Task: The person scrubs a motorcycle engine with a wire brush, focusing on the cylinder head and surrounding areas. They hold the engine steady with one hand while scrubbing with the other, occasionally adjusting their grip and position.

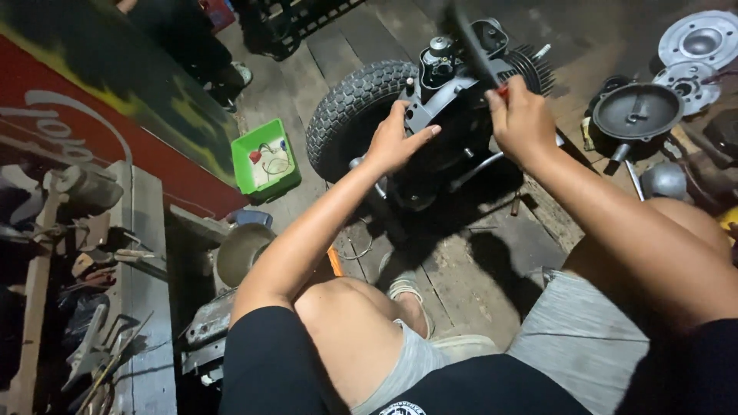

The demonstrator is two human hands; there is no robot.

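Left hand [396, 142] at frame centre, fingers spread, presses grey bracket [430, 104] beside tyre [350, 111]. Right hand [521, 119] clenched on dark tool [473, 46], upper centre.

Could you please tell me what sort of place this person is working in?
Probably a small repair workshop: a knobbly black rubber tyre on a dark metal machine frame, round grey metal discs on the floor, scattered tools on a cluttered wooden bench.
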